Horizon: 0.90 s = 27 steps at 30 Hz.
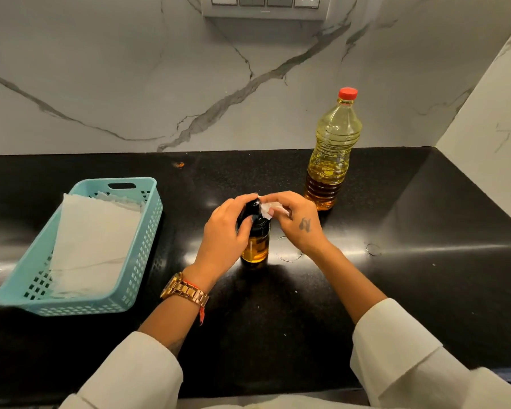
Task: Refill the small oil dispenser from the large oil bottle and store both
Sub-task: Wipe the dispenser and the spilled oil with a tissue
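In the middle of the frame the left hand (223, 231) holds the small oil dispenser (255, 242) on the table (396, 276); right hand (295, 219) fingers pinch a tissue (268, 209). Oily glass may slip and tip over

home kitchen: black counter (366, 276), marble backsplash (130, 84)

Teal basket (136, 278) with paper sheet (95, 243) on black counter (396, 231).

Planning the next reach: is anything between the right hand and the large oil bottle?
Nothing visible. The right hand, pinching a tissue at the small dispenser, has bare countertop between it and the large oil bottle, capped, upright behind it.
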Each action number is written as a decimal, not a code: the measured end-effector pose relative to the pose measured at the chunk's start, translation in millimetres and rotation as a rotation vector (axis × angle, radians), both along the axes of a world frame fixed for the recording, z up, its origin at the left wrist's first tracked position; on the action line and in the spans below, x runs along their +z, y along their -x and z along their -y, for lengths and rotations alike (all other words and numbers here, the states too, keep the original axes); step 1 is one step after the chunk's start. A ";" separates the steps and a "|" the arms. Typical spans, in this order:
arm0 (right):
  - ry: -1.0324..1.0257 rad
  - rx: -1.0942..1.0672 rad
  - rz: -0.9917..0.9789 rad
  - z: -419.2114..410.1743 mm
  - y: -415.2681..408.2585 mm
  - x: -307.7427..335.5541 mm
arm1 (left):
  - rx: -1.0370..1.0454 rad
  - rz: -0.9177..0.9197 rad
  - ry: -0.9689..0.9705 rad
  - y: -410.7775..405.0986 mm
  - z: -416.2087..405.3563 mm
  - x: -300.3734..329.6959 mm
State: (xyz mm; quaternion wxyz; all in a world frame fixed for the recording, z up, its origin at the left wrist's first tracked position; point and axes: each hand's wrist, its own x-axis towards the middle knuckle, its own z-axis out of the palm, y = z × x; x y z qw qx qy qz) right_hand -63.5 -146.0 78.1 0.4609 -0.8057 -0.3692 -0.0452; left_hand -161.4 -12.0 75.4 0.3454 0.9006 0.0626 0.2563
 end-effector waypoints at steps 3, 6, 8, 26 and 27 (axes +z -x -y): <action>-0.031 0.012 -0.101 2.7 -1.4 -0.2 | 0.011 -0.002 -0.001 0.7 -0.3 -0.5; -0.078 -0.042 -0.200 2.0 -6.5 7.6 | 0.018 0.005 -0.009 1.2 0.7 -0.2; -0.079 -0.045 -0.148 -2.5 -5.7 15.5 | 0.023 0.012 0.002 1.3 1.6 -0.2; -0.191 0.063 -0.296 -1.4 -3.5 21.5 | 0.129 0.129 0.090 -10.7 10.9 0.5; -0.194 0.091 -0.293 -3.4 -0.6 21.9 | 0.131 0.127 0.088 -10.7 10.6 0.1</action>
